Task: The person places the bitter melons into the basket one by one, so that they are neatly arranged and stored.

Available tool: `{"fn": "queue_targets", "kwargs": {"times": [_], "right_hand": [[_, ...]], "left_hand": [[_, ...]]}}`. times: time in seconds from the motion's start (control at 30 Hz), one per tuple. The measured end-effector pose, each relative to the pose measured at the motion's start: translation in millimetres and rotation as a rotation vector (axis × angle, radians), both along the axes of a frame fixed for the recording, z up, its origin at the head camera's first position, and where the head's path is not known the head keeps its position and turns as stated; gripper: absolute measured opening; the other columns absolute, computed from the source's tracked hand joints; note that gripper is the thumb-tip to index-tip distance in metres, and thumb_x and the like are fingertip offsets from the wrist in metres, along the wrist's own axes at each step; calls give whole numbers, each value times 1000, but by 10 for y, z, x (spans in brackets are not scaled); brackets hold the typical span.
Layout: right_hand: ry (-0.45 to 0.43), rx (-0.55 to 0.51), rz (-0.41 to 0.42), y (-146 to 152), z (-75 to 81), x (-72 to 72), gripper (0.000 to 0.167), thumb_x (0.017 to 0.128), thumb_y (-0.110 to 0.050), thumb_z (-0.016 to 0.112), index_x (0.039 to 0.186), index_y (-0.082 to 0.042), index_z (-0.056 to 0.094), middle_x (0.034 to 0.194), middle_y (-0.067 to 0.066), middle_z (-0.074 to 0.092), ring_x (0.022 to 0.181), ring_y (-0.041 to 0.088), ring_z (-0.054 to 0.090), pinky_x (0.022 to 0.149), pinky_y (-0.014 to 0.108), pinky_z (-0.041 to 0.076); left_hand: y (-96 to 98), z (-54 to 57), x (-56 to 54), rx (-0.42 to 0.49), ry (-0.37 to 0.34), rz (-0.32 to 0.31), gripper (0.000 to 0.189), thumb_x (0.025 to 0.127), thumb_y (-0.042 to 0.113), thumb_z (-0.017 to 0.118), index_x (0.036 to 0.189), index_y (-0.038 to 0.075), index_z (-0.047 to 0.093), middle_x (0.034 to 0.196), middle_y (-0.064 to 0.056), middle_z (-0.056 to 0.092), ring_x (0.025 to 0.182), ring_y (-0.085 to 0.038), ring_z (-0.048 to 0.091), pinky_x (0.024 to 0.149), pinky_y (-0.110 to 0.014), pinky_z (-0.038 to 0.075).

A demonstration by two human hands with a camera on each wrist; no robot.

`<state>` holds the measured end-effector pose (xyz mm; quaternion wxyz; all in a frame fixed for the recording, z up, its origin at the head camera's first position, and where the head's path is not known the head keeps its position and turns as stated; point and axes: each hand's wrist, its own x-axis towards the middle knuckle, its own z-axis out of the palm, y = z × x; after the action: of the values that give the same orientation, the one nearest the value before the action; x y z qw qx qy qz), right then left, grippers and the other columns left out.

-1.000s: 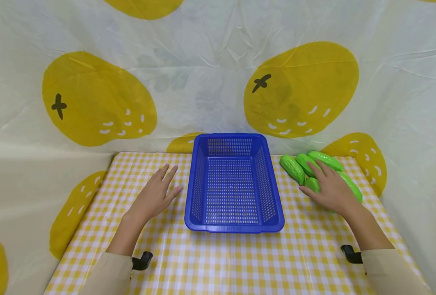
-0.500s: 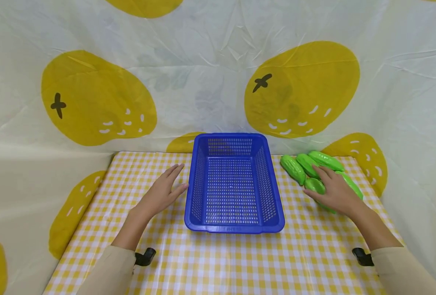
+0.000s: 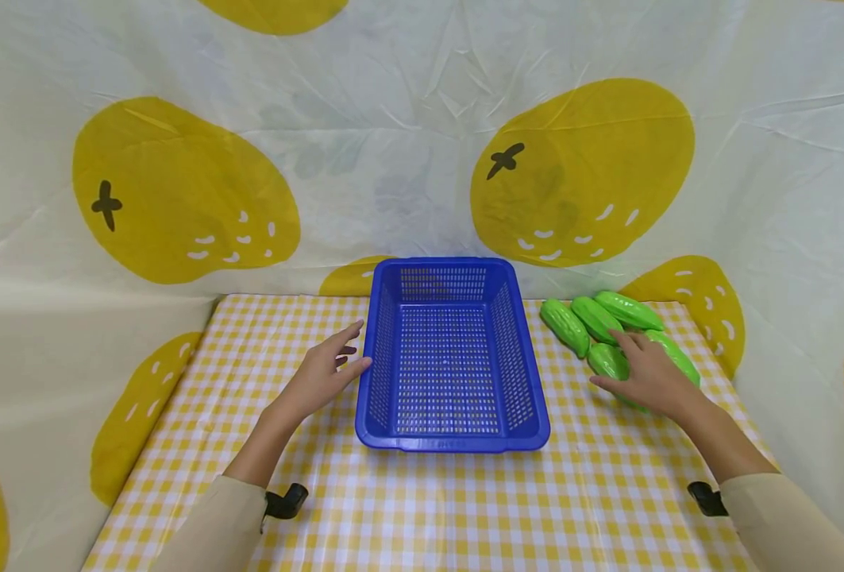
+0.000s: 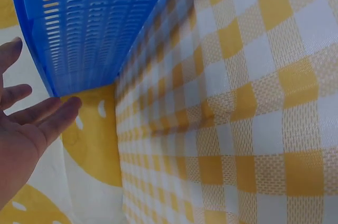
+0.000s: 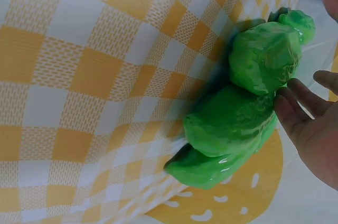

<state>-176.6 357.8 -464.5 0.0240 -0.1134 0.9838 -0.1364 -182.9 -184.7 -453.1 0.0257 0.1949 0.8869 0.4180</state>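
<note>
Closer to the blue perforated basket [image 3: 452, 445] than a second ago, your left hand [image 3: 319, 376] now has its thumb at the left rim, though you cannot tell from these views whether it touches. Its fingers are relaxed and apart, released and gripping nothing. Your right hand [image 3: 645, 375] has shifted slightly nearer you and outward, showing more of the front green gourd [image 3: 606, 362]; the basket and gourds lie where they did. That right hand is unclenched over the cluster, thumb beside the front gourd and a forefinger at the near end of the middle green gourd [image 3: 594, 318]; whether the fingertips press is hard to tell. All the gourds sit at the far right of the checked surface [image 3: 464, 516]: the ridged green gourd [image 3: 565, 327] is nearest the basket, the rear green gourd [image 3: 630, 310] lies at the far edge, and the right green gourd [image 3: 678, 359] leaves a narrow strip before the right edge. The basket stands mid-surface, its far rim at the far edge, close to the lemon-print backdrop [image 3: 393, 175]. You have a slim lane between its right wall and the ridged gourd, and wide room in front of its near rim.
</note>
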Motion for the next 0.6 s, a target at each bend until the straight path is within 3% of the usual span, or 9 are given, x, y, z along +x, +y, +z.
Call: {"fn": "queue_targets", "kwargs": {"times": [0.33, 0.6], "right_hand": [[-29, -14, -3, 3, -87, -43, 97, 88, -43, 82, 148, 18, 35, 138, 50, 41, 123, 68, 42, 100, 79, 43], [-25, 11, 0, 17, -144, -70, 88, 90, -36, 81, 146, 18, 39, 136, 47, 46, 124, 65, 44, 101, 77, 44]], "left_hand": [[48, -39, -15, 165, -134, 8, 64, 105, 26, 64, 161, 13, 37, 153, -21, 51, 124, -36, 66, 99, -43, 63], [76, -43, -22, 235, -186, 13, 63, 104, 22, 65, 160, 11, 38, 147, -22, 55, 118, -35, 69, 92, -50, 65]]}}
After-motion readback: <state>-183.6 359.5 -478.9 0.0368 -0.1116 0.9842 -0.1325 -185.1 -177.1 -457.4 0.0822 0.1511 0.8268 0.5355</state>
